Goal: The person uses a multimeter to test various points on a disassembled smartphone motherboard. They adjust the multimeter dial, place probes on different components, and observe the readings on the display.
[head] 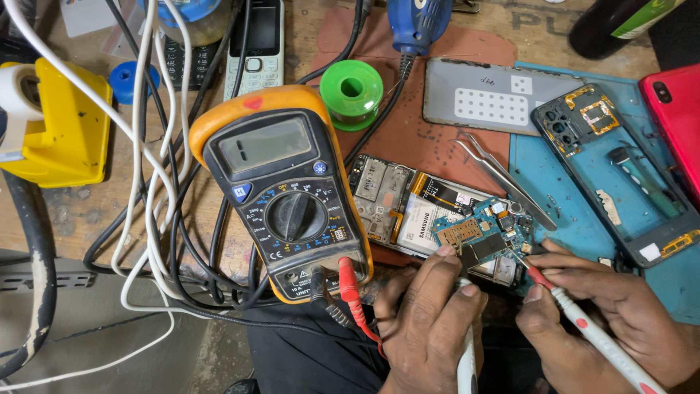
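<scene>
While both our hands probe the blue circuit board, the orange multimeter lies beside it.

Our left hand grips a white probe; our right hand pinches the red-tipped probe, its tip touching the board, which rests on an opened phone. Behind, we see a green solder spool, tweezers, and a yellow box at left.

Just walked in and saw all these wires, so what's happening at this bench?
A person is probing a blue phone circuit board with two meter probes. The right hand holds a white probe with a red tip against the board; the left hand holds another white probe at the board's near edge. An orange multimeter lies to the left with its leads plugged in. Tweezers and an opened phone frame lie beyond.
</scene>
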A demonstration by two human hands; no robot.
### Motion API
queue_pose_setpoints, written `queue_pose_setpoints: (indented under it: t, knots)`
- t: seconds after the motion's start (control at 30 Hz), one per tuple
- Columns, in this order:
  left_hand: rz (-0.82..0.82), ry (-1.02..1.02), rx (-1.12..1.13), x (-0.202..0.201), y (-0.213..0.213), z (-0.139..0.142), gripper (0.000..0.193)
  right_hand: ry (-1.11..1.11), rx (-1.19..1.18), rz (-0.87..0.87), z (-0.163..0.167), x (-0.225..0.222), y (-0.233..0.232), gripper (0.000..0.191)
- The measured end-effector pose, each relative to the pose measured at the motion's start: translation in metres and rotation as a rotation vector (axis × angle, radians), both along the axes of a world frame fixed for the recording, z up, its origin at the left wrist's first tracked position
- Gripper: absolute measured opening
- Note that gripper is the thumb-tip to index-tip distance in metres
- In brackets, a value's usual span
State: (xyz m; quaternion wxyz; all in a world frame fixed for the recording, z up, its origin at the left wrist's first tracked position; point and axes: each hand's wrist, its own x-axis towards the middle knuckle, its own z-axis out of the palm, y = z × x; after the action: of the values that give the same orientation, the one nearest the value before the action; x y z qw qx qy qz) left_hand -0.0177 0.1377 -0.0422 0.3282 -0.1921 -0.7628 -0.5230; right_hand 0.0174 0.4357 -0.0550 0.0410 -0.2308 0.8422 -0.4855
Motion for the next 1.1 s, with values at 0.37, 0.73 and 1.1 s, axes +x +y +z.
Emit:
queue_pose_setpoints:
  t: [0.37, 0.73, 1.1]
  knots:
    - [0.012, -0.037, -0.032, 0.003, 0.001, 0.0, 0.039, 0.217, -0.069, -0.226, 0.024, 0.001, -0.067, 0.054]
    - [0.022, -0.018, -0.021, 0.002, 0.001, 0.001, 0.037, 0.116, -0.028, 0.015, -0.001, 0.007, -0.013, 0.057]
    - [0.013, -0.017, 0.003, 0.002, 0.001, 0.0, 0.036, 0.124, -0.012, 0.042, 0.022, -0.008, -0.034, 0.056]
